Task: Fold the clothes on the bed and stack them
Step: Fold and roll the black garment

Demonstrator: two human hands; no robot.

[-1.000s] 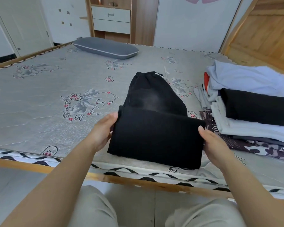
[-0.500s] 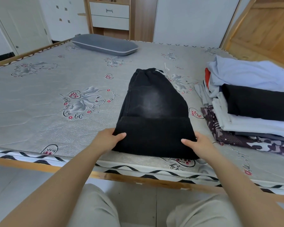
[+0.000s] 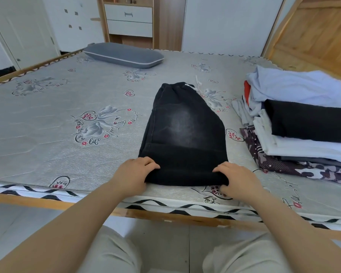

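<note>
Black trousers [image 3: 183, 134] lie flat on the bed [image 3: 47, 119] near its near edge, the lower part folded up over the rest and the waistband at the far end. The left hand [image 3: 133, 175] grasps the near left corner of the fold, fingers curled over it. The right hand [image 3: 237, 179] grasps the near right corner likewise. A stack of folded clothes [image 3: 299, 133] sits at the right. A grey pillow [image 3: 124, 55] lies at the far side.
</note>
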